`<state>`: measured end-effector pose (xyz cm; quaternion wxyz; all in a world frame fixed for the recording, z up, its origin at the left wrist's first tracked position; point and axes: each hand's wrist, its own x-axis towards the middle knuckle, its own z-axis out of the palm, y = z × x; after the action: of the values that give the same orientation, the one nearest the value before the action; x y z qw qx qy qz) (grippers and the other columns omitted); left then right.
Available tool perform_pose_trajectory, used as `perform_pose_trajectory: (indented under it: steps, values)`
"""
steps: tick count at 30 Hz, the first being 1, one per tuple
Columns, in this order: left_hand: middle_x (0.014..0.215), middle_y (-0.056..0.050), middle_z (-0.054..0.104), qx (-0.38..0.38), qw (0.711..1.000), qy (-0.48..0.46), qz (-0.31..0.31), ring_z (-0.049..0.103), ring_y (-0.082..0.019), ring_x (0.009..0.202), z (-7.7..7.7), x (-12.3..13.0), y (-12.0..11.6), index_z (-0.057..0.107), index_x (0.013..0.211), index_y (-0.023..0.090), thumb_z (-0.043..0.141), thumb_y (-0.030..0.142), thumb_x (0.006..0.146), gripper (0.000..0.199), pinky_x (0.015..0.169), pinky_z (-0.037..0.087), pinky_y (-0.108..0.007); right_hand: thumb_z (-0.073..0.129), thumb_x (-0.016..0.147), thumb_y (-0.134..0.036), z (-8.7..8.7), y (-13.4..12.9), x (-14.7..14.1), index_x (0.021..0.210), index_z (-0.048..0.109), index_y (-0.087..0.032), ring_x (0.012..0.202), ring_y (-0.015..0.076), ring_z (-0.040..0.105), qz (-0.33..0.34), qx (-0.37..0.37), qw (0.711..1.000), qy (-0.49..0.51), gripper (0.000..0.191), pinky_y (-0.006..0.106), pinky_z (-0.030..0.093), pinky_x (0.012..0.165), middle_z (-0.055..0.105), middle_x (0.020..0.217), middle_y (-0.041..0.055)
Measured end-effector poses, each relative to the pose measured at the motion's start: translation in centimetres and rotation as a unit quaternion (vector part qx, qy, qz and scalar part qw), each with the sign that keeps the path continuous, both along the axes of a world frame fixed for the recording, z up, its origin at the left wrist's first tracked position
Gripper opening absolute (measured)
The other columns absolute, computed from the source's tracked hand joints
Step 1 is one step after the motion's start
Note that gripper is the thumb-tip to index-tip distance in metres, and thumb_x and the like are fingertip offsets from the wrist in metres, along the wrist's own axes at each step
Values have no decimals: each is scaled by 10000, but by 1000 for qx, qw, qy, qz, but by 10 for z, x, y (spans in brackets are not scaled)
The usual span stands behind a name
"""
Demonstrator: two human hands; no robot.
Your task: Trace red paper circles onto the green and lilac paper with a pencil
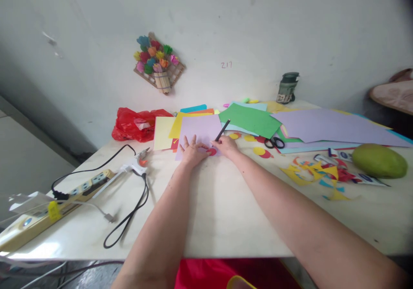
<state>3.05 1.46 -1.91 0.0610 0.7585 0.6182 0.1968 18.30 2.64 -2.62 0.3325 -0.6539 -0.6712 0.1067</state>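
My left hand (192, 152) lies with its fingers spread on a sheet of lilac paper (198, 127). Its fingertips touch the edge of a small red paper circle (211, 152) near the sheet's lower right. In my right hand (226, 146) is a dark pencil or pen (222, 130), tilted, with its lower end beside the red circle. The exact tip is hidden by my fingers. Yellow and red paper circles (259, 151) lie to the right of my right hand, close to black-handled scissors (274, 142).
Sheets of coloured paper (250, 119) spread along the wall. At right are paper scraps (301, 174) and a green fruit (379, 161); a bottle (288, 88) stands behind. To the left lie a red plastic bag (129, 125), a glue gun (138, 162) with its cord and a power strip (71, 198).
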Motion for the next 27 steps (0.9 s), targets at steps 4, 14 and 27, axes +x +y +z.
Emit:
perform_pose_trajectory:
  steps: [4, 14, 27]
  values:
    - [1384, 102, 208, 0, 1000, 6, -10, -95, -296, 1263, -1, 0, 1, 626, 867, 377, 575, 553, 628, 302, 970, -20, -556, 494, 719, -485, 2, -2, -1, 839, 661, -227, 766, 135, 587, -5, -7, 1000, -9, 329, 205, 403, 655, 661, 816, 27]
    - [1377, 116, 221, -13, 1000, -3, -5, -93, -293, 1263, 0, -1, 0, 630, 861, 399, 586, 565, 609, 305, 984, -4, -538, 502, 705, -489, -2, 2, 0, 787, 663, -219, 732, 138, 583, 4, 10, 1000, -9, 325, 208, 393, 618, 660, 801, 30]
    - [1373, 102, 238, -24, 1000, -16, -5, -84, -287, 1266, -1, -1, 2, 632, 864, 388, 577, 584, 603, 331, 982, -22, -538, 497, 695, -497, -6, 5, 1, 756, 657, -216, 689, 135, 573, 6, 22, 1000, -10, 329, 216, 377, 596, 653, 751, 21]
